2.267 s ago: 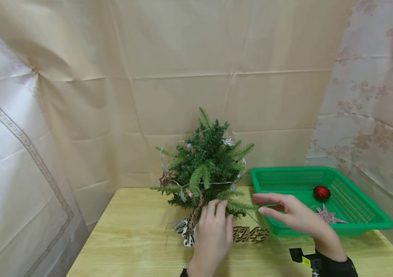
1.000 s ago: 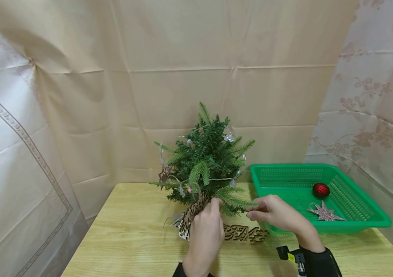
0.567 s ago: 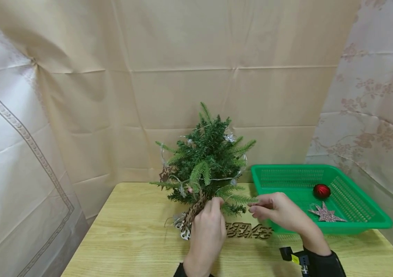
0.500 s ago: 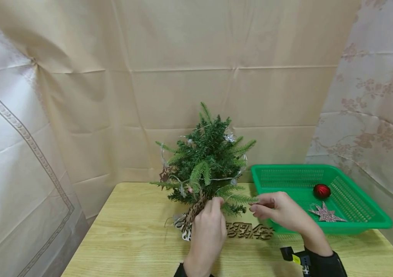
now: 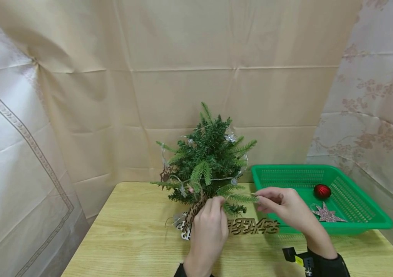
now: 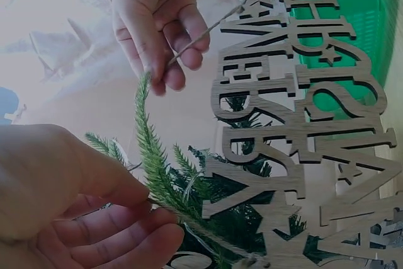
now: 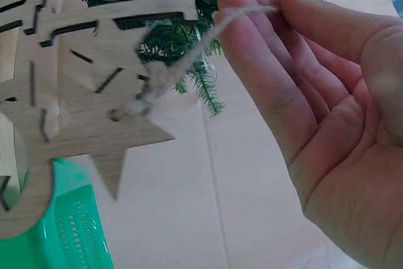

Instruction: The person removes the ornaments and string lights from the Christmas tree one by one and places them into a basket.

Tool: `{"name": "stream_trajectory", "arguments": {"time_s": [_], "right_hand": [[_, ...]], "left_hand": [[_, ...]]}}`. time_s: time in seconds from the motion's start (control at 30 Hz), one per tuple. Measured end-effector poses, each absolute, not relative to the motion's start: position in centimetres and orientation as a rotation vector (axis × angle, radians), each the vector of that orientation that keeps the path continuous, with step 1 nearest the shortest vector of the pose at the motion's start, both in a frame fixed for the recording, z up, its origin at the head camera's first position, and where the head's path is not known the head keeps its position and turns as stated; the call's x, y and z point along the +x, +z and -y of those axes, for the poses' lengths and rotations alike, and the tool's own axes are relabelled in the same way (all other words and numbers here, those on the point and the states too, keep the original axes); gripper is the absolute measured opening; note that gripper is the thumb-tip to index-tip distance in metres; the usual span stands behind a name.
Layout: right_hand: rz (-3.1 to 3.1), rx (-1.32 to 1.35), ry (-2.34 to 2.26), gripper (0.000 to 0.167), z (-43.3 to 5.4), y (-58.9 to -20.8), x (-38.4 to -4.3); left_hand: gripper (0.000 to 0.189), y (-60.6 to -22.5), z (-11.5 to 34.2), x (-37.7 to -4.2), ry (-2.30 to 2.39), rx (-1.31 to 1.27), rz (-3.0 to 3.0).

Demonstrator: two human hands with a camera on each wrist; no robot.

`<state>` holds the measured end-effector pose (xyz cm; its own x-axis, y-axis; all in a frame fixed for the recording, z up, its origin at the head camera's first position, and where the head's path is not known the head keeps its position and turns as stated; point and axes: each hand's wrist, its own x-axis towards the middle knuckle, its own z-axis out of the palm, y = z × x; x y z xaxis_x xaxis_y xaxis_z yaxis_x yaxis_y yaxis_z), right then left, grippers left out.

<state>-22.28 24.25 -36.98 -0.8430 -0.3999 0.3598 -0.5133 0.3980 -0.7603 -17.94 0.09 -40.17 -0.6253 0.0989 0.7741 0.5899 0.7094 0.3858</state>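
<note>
A wooden cut-out sign (image 6: 258, 133), lettered MERRY CHRISTMAS, has a twine loop at each end. In the head view it shows low in front of the small artificial Christmas tree (image 5: 210, 157). My left hand (image 5: 208, 227) pinches one twine (image 6: 208, 234) between thumb and fingers and hides part of the sign. At the branch tip on the right, my right hand (image 5: 291, 209) pinches the other twine (image 7: 236, 14), knotted through the sign's star. A brown openwork piece (image 5: 194, 211) shows left of my left hand; whether it belongs to the sign I cannot tell.
A green plastic basket (image 5: 321, 169) stands at right on the wooden table (image 5: 130, 231), holding a red ball ornament (image 5: 321, 191) and a glittery star (image 5: 328, 213). String lights and a brown snowflake (image 5: 166, 173) hang on the tree. White letters (image 5: 186, 232) lie near its foot.
My right hand, loosely spread by the branch at first, has come in to pinch the twine, then shifted slightly right and up. The sign's right end has moved right and risen.
</note>
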Motion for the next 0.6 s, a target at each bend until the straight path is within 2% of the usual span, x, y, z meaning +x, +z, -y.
{"name": "stream_trajectory", "arguments": {"time_s": [0.2, 0.6], "right_hand": [[2.396, 0.774, 1.398, 0.015, -24.21, -36.76, -22.03], [2.166, 0.764, 1.404, 0.022, -24.44, -36.44, -21.54]], "left_hand": [[0.024, -40.01, -0.12, -18.04, -0.835, -0.565, 2.110], [0.026, -39.69, -0.37, -17.56, -0.798, -0.639, 2.139]]}}
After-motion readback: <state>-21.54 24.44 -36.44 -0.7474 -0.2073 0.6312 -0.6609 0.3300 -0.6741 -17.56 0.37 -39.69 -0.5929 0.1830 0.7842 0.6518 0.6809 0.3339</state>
